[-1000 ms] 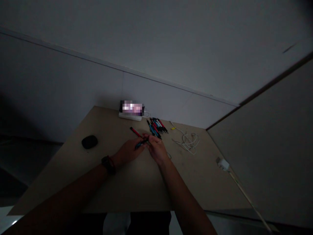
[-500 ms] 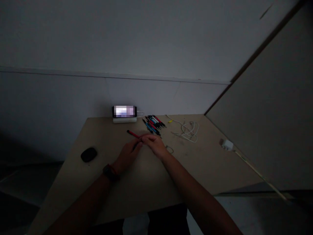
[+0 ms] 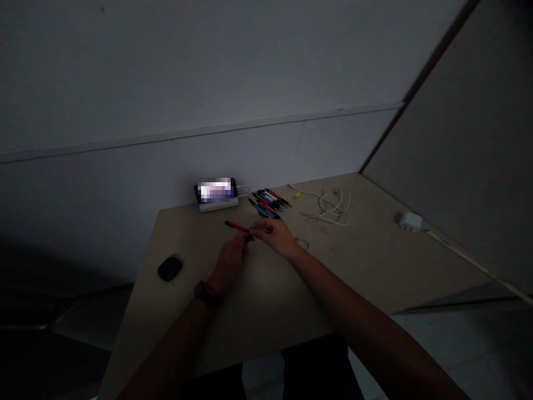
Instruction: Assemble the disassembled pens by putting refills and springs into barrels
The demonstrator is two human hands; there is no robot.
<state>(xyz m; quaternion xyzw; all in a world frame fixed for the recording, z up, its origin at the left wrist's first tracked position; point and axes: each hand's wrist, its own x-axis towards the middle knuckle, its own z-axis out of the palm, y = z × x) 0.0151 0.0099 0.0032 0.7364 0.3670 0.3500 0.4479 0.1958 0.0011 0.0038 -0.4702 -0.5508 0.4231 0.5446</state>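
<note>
Over the table [image 3: 266, 300], my left hand [image 3: 231, 258] is closed, pinching a small dark pen-like piece [image 3: 249, 238] at its fingertips. My right hand [image 3: 277, 236] meets it there, thumb and fingers pinched together. What the right fingers hold is too dark and partly hidden to make out. A red pen [image 3: 236, 225] with a dark end points left just beyond the fingertips. Its right end reaches the right fingers, and I cannot tell whether they touch it. Several red, blue and black pens [image 3: 268, 204] lie in a loose pile behind the right hand.
A lit phone [image 3: 216, 190] leans on a white stand [image 3: 219, 205] by the wall. At left lies a black rounded object [image 3: 170, 268]. Right of the pens are a tangled white cable [image 3: 333, 208] and a thin loop [image 3: 302, 243]. A white plug [image 3: 411, 221] sits farther right.
The view has tilted and shifted, so things sit differently in the picture. My hands remain together at the fingertips, the right one turned slightly. The red pen and the pile look unmoved on the table.
</note>
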